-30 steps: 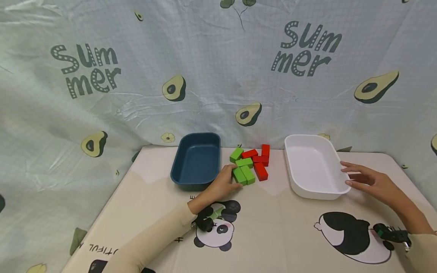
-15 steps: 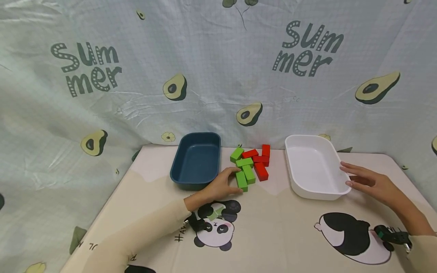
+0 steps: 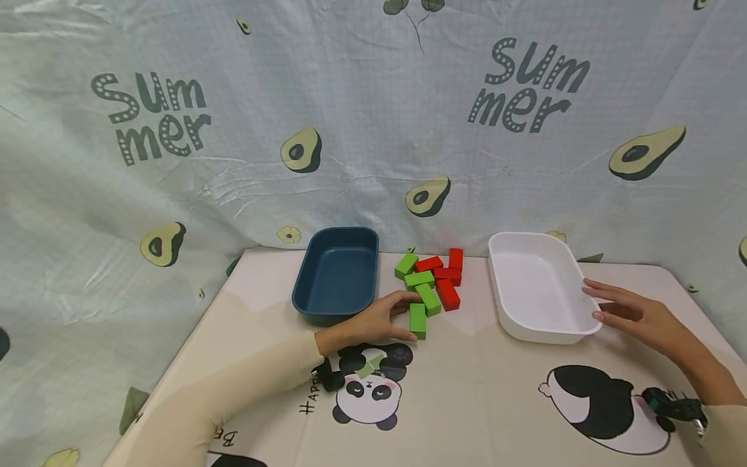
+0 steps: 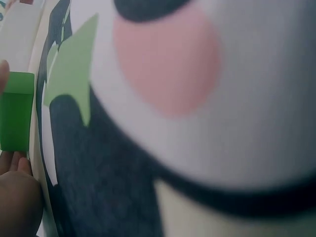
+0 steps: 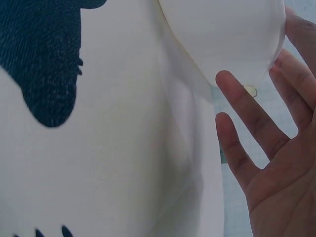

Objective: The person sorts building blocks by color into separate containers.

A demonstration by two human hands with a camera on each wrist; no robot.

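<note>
Pinching one green block (image 3: 417,319) with the left hand (image 3: 371,323), with thumb at its near end and fingertips at its far end. Held low, just in front of the loose blocks and right of the navy tray; hard to tell whether resting on the desk (image 3: 467,389) or slightly raised. Holding nothing with the right hand (image 3: 649,319): fingers loosely extended and spread, tips at the right rim of the white tray (image 3: 539,285).

Reaching in from the lower left with the left arm, in a beige sleeve (image 3: 257,386), past the near side of the navy tray (image 3: 338,279). Reaching up and inward with the right arm from the lower right, wrist bare above the cuff.

Inside both trays, smooth floor in view. Between them, three more green blocks (image 3: 428,299) on the left, four red blocks (image 3: 448,295) bunched alongside on the right.
</note>
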